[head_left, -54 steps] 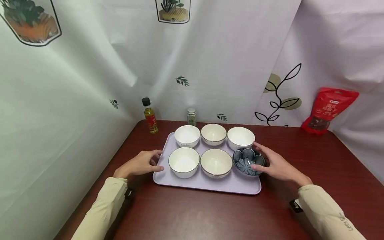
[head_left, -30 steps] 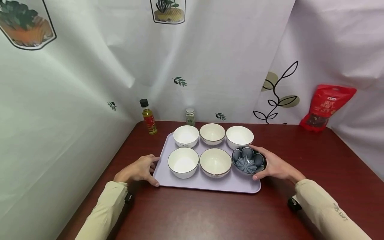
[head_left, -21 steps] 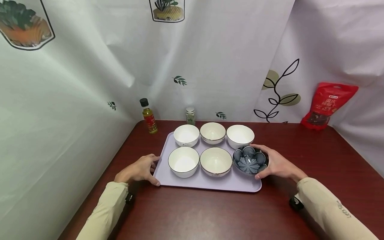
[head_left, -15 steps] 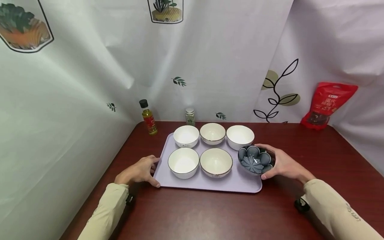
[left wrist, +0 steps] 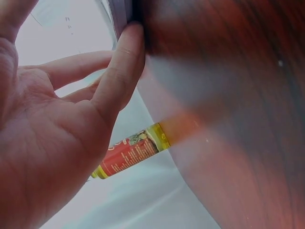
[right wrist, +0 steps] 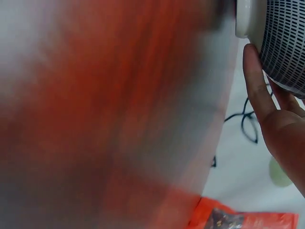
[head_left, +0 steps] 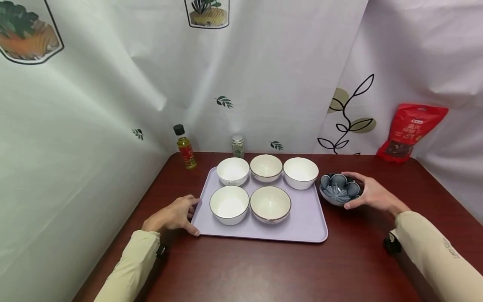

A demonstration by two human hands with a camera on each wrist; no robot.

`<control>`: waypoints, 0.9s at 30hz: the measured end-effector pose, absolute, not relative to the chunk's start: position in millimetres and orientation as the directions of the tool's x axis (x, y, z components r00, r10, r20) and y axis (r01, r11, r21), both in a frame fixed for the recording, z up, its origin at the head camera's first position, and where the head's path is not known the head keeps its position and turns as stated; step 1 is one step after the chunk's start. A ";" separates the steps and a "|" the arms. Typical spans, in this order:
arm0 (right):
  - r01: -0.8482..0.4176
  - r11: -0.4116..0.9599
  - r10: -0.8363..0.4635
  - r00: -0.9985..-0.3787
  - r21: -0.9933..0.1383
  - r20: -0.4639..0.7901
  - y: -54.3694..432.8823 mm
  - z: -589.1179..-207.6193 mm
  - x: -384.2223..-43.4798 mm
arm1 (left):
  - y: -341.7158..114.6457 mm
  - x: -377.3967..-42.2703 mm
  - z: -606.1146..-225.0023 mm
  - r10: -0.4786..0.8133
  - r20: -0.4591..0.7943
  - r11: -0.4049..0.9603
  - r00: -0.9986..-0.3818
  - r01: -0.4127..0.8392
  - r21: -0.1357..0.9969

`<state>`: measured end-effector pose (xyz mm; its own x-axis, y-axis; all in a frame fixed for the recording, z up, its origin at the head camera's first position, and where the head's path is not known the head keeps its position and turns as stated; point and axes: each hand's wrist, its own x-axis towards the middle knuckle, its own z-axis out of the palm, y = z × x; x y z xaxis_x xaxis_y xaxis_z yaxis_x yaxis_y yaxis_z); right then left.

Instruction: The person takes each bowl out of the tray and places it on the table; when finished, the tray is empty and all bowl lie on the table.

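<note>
My right hand [head_left: 377, 195] grips a dark blue-grey bowl [head_left: 336, 194] with a petal pattern inside, thumb at the near side and fingers round the far side. This bowl is off the tray's right edge; in the right wrist view its dashed outer wall [right wrist: 288, 45] and pale foot show above the table. At the left end of the lilac tray [head_left: 303, 222], my left hand [head_left: 174, 214] rests with its thumb by the front corner and fingers at the side edge. The left wrist view shows fairly straight fingers, one fingertip touching the tray rim [left wrist: 118, 16].
Several white bowls [head_left: 230, 205] stand on the tray in two rows. Behind are an oil bottle [head_left: 186, 150] and a small spice jar [head_left: 237, 147]. A red food pouch [head_left: 411, 132] leans on the back curtain at right. Dark red table [head_left: 264, 268] surrounds the tray.
My right hand has taken hold of the petal bowl at the tray's front right and carried it right, past the tray's edge. My left hand has moved onto the tray's front left corner.
</note>
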<state>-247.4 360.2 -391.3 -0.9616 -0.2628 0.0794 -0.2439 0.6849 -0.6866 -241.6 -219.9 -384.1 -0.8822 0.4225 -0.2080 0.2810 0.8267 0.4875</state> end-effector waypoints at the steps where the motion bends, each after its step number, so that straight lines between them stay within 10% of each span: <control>1: -0.221 0.685 -0.248 -0.967 -0.694 0.064 362.0 -392.5 -252.1 | -219.8 -241.6 -383.3 0.422 -0.213 0.829 -0.881 0.280 0.484; 27: -0.070 0.671 -0.194 -0.977 -0.738 -0.083 378.9 -389.7 -332.1 | -216.5 -244.4 -384.7 0.410 -0.241 0.846 -0.880 0.268 0.460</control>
